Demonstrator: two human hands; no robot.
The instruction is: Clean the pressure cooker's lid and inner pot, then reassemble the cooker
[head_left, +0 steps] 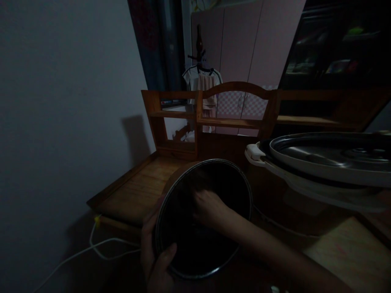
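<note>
A deep, round pot (183,244) with a dark inside and a thin pale rim is tilted so that its mouth faces me. My left hand (157,252) grips its left side, with the thumb over the rim and the fingers around the outer wall. Inside the pot, my right hand (210,207) is closed, with its fingers towards the upper left of the inner wall. A dark shape lies at those fingertips, too dim to make out. The pot's underside is hidden.
On the right stands a wide white electric pan (290,179) with a glass lid (330,150). Behind the pot is a wooden shelf unit (235,122) on a wooden desk (137,187). A white cable (106,240) hangs at the left, near a pale wall (67,101).
</note>
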